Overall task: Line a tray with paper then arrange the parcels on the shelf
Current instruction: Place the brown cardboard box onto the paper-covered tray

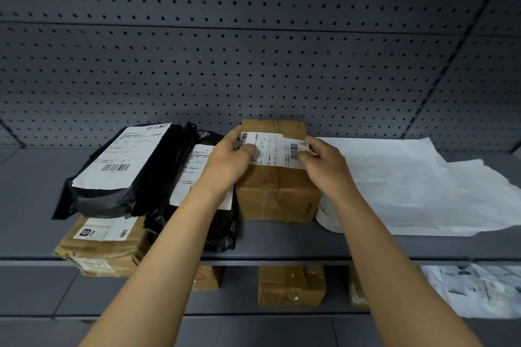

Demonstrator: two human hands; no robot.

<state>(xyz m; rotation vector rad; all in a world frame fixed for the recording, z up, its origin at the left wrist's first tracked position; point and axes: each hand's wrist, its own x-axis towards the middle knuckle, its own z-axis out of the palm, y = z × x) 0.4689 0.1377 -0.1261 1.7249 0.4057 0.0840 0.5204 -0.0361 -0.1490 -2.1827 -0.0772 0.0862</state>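
A brown cardboard parcel (277, 194) with a white shipping label stands on the grey shelf (282, 245), at its middle. My left hand (229, 160) grips the box's left top edge and my right hand (324, 162) grips its right top edge, fingers over the label. White paper (408, 186) lies spread on the shelf to the right, touching the box. Left of the box lie two black plastic mailers (118, 175) (194, 200); the far-left one rests on a flat brown parcel (104, 251).
A grey pegboard wall (253, 51) backs the shelf. On the lower shelf sit a small brown box (291, 286), another brown box (208, 277) partly hidden by my arm, and a white printed bag (479, 290) at the right.
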